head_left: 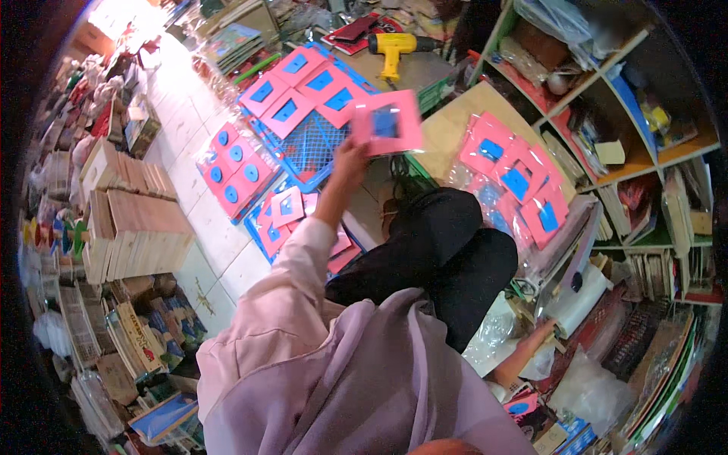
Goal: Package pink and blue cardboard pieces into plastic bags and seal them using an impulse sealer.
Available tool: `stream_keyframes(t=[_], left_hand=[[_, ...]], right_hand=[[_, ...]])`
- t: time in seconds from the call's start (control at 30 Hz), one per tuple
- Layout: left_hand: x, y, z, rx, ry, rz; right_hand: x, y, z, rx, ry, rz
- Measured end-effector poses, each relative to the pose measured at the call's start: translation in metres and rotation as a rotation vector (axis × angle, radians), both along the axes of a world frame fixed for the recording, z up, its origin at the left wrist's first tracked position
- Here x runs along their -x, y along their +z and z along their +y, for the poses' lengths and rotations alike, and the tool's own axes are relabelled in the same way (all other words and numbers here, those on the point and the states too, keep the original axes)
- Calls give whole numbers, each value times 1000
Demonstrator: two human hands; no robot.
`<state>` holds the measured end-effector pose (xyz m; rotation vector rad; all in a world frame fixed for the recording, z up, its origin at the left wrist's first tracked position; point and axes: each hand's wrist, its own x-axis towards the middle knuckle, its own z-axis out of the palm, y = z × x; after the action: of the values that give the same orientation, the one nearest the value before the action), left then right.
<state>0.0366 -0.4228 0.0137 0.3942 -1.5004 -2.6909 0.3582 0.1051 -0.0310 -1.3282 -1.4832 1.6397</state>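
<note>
1. Boards of pale wood stand stacked at nine o'clock.
2. Oval-marked cards, pink and blue, lie at ten.
3. Blue basket at eleven carries more pink cards.
4. Left hand grips one blue-centred pink card at twelve, below a yellow heat gun.
5. Plastic-covered cards lie at two.
6. Right hand sits at four, near a white roll; I cannot tell its grip.
</note>
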Motion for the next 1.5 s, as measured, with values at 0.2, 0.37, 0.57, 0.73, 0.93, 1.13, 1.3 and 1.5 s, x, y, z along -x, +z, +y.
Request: stream_keyframes(t=[0.2, 0.37, 0.57, 0.73, 0.93, 1.13, 1.3, 1.5], left_hand=[[-57, -40, -138, 161, 378, -312], [-48, -52, -146, 467, 345, -373], [-20, -27, -119, 1449, 481, -160], [67, -9, -100, 1262, 288, -111], [147, -28, -95, 1914, 70, 161], [172, -38, -94, 1798, -243, 218], [151, -34, -82, 1885, -332, 377], [154, -22, -76, 1783, -356, 322]], right_hand=[[-100, -24, -28, -27, 48, -467], [-88, -1, -84, -358, 43, -597], [-31, 34, -187, -110, 424, -359], [1, 76, -221, -85, 612, -279], [14, 104, -236, -185, 568, -385], [7, 118, -244, -215, 507, -401], [3, 104, -234, -35, 513, -258], [-1, 87, -219, -242, 557, -303]])
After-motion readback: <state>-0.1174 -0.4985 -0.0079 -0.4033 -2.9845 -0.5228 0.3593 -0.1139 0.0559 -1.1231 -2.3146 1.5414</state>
